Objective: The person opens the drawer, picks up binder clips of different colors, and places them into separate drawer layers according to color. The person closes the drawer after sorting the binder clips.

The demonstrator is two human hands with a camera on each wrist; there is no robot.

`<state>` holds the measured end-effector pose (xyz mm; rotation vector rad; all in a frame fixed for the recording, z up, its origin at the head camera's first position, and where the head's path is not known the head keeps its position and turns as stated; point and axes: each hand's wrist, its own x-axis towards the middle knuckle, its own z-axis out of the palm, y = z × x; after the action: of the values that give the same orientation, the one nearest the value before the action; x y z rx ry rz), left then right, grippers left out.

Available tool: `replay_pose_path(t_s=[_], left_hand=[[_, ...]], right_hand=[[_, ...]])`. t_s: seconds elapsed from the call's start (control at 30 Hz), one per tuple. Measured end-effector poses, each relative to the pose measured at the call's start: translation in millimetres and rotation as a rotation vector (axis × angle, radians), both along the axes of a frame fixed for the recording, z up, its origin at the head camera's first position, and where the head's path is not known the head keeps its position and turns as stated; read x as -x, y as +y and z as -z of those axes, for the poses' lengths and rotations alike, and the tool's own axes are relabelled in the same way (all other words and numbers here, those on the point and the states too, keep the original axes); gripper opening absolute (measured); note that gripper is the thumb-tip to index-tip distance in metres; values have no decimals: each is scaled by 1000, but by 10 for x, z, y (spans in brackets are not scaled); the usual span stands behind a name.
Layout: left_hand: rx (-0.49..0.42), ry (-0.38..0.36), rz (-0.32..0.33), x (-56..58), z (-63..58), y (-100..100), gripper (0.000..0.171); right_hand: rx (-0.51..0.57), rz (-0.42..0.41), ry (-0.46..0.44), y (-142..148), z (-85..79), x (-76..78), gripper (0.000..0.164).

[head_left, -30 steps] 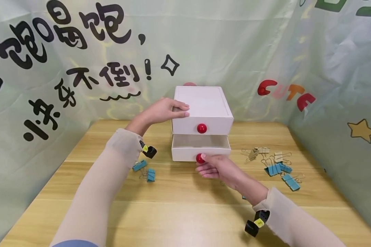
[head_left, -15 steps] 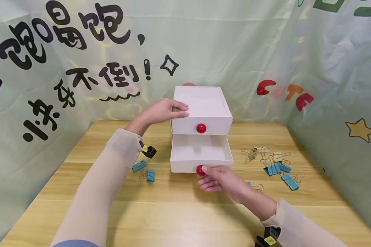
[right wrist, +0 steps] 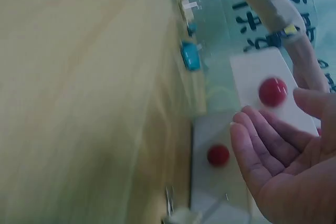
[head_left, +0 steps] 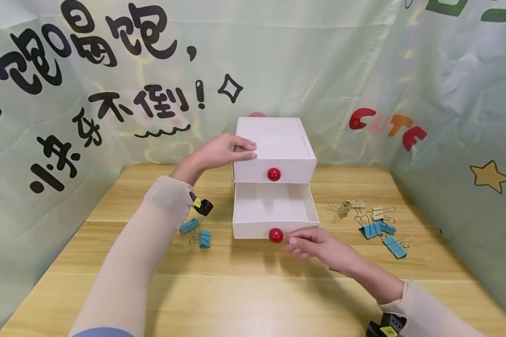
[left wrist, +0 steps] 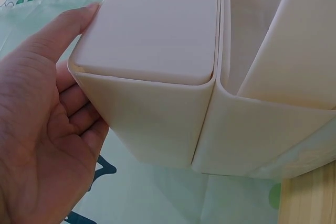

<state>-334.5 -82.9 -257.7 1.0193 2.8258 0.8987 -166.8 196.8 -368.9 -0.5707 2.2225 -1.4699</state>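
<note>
A white two-drawer box (head_left: 278, 135) stands on the wooden table. Its lower drawer (head_left: 253, 230) is pulled out, and the inside looks bare. The upper drawer (head_left: 253, 171) is closed. My left hand (head_left: 223, 152) rests on the top left edge of the box; in the left wrist view the thumb (left wrist: 68, 27) lies over the front edge with the fingers along the top face. My right hand (head_left: 326, 248) is just right of the lower red knob (head_left: 276, 235), fingers loose and holding nothing. In the right wrist view its palm (right wrist: 299, 182) shows, apart from the blurred lower knob (right wrist: 218, 155).
Two blue binder clips (head_left: 204, 239) lie left of the box. Several more binder clips, blue (head_left: 394, 247) and cream (head_left: 356, 204), are scattered to the right. Something small shows partly under the right forearm. A printed cloth (head_left: 303, 61) hangs behind the table.
The right hand has pulled the lower drawer out toward the front by its red knob, then let go and moved slightly right. The left hand has stayed on the box top.
</note>
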Motion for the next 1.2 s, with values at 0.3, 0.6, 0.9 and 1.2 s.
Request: replay_pose_path(t_s=[0.3, 0.6, 0.9, 1.2], left_hand=[[18, 19, 8, 14, -16, 15, 54], [22, 10, 2, 3, -10, 16, 54], [14, 10, -2, -8, -2, -1, 52], [18, 43, 13, 5, 10, 12, 52]], right_hand=[[-269, 72, 213, 427, -59, -6, 23], [-326, 92, 306, 731, -33, 29, 25], [-651, 79, 531, 927, 170, -21, 43], [-728, -44, 724, 1029, 377, -58, 49]])
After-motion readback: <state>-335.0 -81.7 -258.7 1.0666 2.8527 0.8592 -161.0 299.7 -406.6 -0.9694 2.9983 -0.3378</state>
